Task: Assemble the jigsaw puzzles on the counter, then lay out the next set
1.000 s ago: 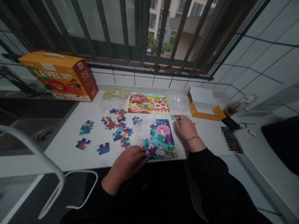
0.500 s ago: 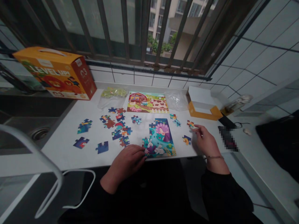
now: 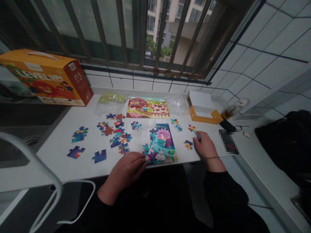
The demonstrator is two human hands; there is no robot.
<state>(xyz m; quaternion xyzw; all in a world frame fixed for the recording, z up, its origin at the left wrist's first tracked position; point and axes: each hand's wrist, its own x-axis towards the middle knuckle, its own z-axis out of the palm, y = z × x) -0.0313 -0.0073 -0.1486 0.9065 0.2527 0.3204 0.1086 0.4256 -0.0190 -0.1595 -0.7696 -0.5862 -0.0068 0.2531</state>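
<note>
One part-built puzzle point(image 3: 162, 139), printed rabbits point(image 3: 160, 156) at its near side, lies by the tabletop's point(image 3: 84, 166) front edge, long axis unclear. Left hand point(image 3: 128, 166): loosely curled, touching its near-left corner. Right hand point(image 3: 206, 144): nearly closed, hold indiscernible, beside a loose piece point(image 3: 191, 128). Beyond: one farm picture point(image 3: 148, 108), two plastic bags point(image 3: 178, 105), two orange boxes point(image 3: 80, 84).

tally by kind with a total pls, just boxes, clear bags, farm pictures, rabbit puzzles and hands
Boxes: 2 (large orange box, small open box)
Clear bags: 2 (left bag, right bag)
Farm picture: 1
Rabbit puzzle: 1
Hands: 2 (left hand, right hand)
Total: 8
</note>
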